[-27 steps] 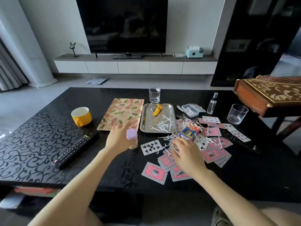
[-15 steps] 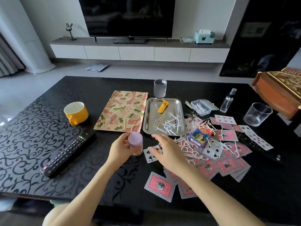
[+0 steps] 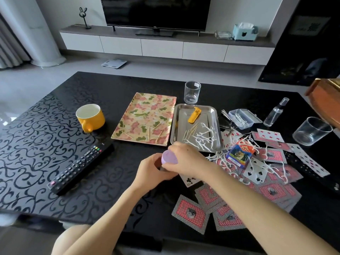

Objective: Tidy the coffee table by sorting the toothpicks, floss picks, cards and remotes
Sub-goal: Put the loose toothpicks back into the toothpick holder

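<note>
at the near edge of the black coffee table (image 3: 46, 144), face-down playing cards (image 3: 191, 215) lie scattered at 5 o'clock from the hands. the left hand (image 3: 150, 172) wraps its fingers around a purple-lidded jar (image 3: 169, 157), and the right hand (image 3: 187, 161) curls its fingers over the lid from 3 o'clock. the jar's contents are hidden. a tv remote (image 3: 81, 166) lies at 9 o'clock. at 3 o'clock a card box (image 3: 239, 153) sits among loose floss picks (image 3: 215, 157) and more cards. just beyond, at 1 o'clock, a steel tray (image 3: 184, 115) holds toothpicks (image 3: 190, 132), floss picks and a yellow plastic piece (image 3: 195, 115). the floral tray (image 3: 147, 111) at 11 o'clock carries a few toothpicks. farther off at 2 o'clock, an open clear box (image 3: 246, 116) contains floss picks. a yellow mug (image 3: 90, 116) stands upright at 10 o'clock, a glass tumbler (image 3: 192, 92) at 12.
</note>
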A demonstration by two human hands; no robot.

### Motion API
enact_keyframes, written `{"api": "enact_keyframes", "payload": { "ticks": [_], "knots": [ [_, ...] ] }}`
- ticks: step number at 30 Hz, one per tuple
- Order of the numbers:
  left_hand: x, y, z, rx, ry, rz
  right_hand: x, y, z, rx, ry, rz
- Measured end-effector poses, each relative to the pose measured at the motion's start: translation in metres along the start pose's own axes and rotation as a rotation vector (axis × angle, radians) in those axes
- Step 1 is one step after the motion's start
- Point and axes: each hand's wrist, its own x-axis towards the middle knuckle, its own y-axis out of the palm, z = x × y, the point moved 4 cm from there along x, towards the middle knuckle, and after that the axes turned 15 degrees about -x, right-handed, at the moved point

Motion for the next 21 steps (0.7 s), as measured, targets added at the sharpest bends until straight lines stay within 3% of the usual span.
{"api": "enact_keyframes", "payload": {
  "ticks": [5,8,10,13,17,21],
  "knots": [
    [0.001,-0.008,-0.010,0.031,0.096,0.039,-0.010,-0.016,-0.001,0.070,-0.168,0.010],
    [0.004,-0.008,-0.025,0.106,0.213,0.057,-0.013,-0.020,0.001,-0.064,-0.028,-0.013],
    [0.007,-0.007,-0.035,0.159,0.253,0.081,-0.012,-0.028,0.002,-0.170,0.036,-0.146],
    [0.007,-0.012,-0.046,0.187,0.266,0.092,-0.019,-0.035,0.005,-0.023,-0.078,-0.174],
    [0.001,-0.023,-0.039,0.175,0.152,0.131,-0.029,-0.034,0.003,0.074,-0.294,-0.122],
    [-0.003,-0.034,-0.029,0.016,0.060,0.038,-0.032,-0.030,-0.011,0.470,-0.043,-0.219]
  ]
}}
